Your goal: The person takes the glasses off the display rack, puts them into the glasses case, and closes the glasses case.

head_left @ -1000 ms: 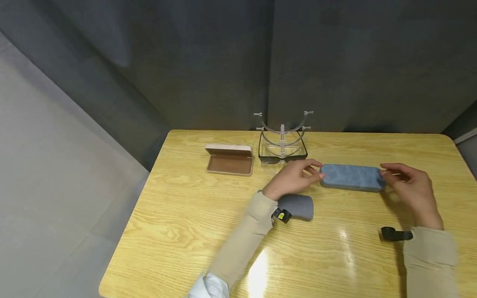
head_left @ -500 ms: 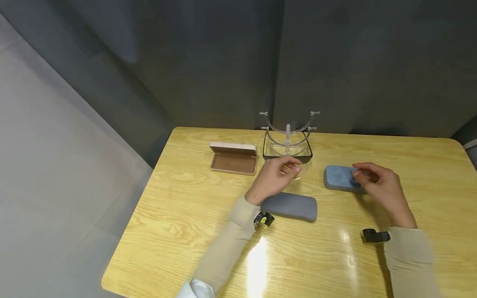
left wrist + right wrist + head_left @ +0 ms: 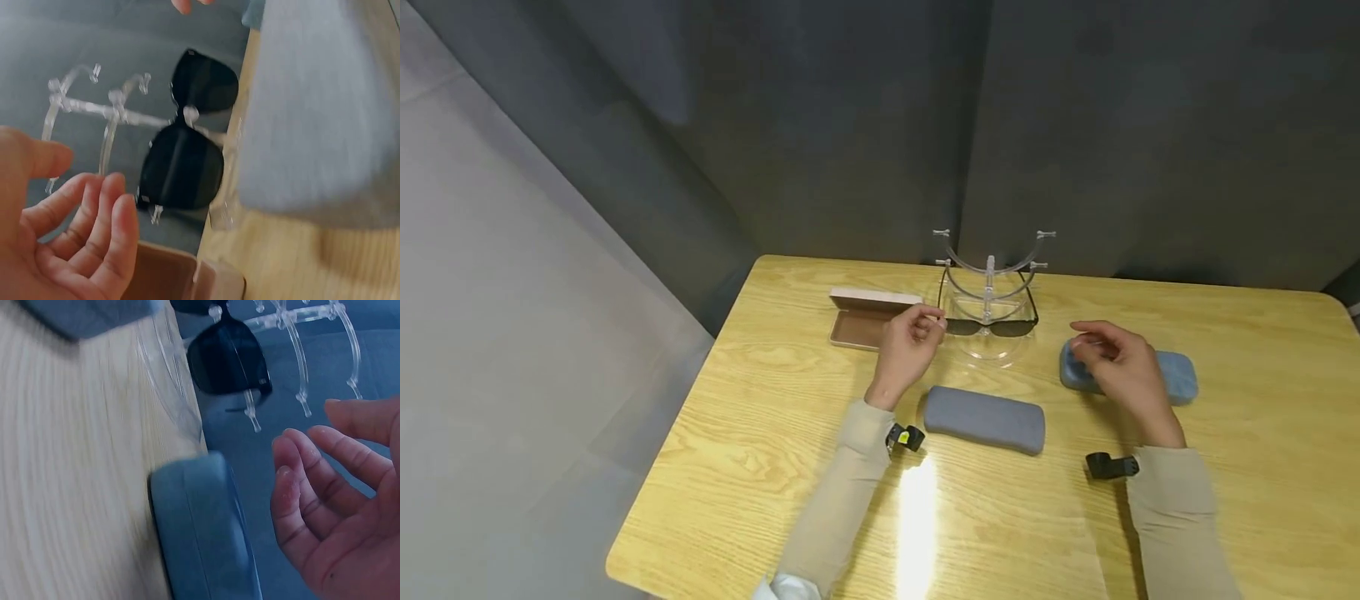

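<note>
Black sunglasses [image 3: 1011,328] hang on the lowest arms of a clear acrylic display stand [image 3: 990,265] at the back of the table. My left hand [image 3: 908,354] hovers just left of them, fingers loosely bent and holding nothing; in the head view it overlaps the open case [image 3: 853,330], which has a brown inside. Above the left part of a closed blue glasses case [image 3: 1178,377] is my right hand [image 3: 1126,375]. Its thumb and fingers are apart, with nothing between them, as the right wrist view shows. Dark lenses [image 3: 184,165] face the left wrist camera.
A closed grey glasses case [image 3: 985,419] lies in front of the stand, between my forearms. Behind the wooden table [image 3: 760,467] hangs a dark curtain [image 3: 850,125].
My left hand has left the blue case's left end and moved left to beside the sunglasses. My right hand has let go of the right end and moved left over the case.
</note>
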{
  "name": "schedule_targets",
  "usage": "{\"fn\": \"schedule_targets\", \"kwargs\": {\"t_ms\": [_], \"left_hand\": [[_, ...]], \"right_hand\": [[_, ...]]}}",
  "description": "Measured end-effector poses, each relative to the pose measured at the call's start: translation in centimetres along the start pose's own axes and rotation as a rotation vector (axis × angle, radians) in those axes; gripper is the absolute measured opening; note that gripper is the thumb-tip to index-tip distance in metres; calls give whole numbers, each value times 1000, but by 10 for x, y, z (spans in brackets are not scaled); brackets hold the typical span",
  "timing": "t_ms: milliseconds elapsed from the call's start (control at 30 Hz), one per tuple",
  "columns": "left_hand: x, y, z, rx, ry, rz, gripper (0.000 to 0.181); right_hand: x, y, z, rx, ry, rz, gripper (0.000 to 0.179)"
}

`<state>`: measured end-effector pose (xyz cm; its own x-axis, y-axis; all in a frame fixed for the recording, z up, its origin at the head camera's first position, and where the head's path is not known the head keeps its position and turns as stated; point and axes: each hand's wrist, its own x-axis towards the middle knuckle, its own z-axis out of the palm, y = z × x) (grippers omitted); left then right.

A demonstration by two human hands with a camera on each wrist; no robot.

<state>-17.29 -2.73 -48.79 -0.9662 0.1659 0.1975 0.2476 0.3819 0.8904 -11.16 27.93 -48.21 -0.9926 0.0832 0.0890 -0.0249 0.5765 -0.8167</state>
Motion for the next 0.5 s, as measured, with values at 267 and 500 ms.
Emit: {"fn": "schedule_targets", "kwargs": {"t_ms": [267,500], "left_hand": [[4,-12,3,70,85,-61,25],[9,-18,9,14,28,-115,31]], "right_hand": [[9,-5,12,42,-16,42,41],[20,-7,18,80,-13,91,50]]}}
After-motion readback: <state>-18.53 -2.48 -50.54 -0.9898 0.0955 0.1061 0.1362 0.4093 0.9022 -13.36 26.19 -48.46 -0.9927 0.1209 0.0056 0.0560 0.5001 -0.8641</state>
